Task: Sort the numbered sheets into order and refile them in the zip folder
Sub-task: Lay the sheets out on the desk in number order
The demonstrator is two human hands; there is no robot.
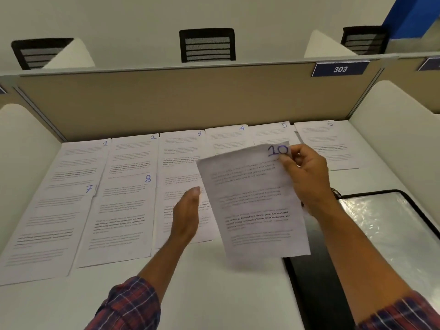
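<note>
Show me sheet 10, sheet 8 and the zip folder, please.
sheet 10 (pixel 252 198), head view, middle of the held page.
sheet 8 (pixel 121 215), head view, middle of its printed text.
zip folder (pixel 392 222), head view, its clear plastic face.

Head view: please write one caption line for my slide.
Right hand pinches sheet 10 over rows of numbered sheets on the desk; left hand open, zip folder at right.

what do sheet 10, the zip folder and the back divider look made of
Sheet 10: thin matte white paper; it bows where the right hand pinches its top corner.
Zip folder: probably clear glossy plastic, given the wrinkled glare, with black edging of unclear material.
Back divider: seemingly beige cloth-covered board, matte with no glare, though no weave is visible.
</note>
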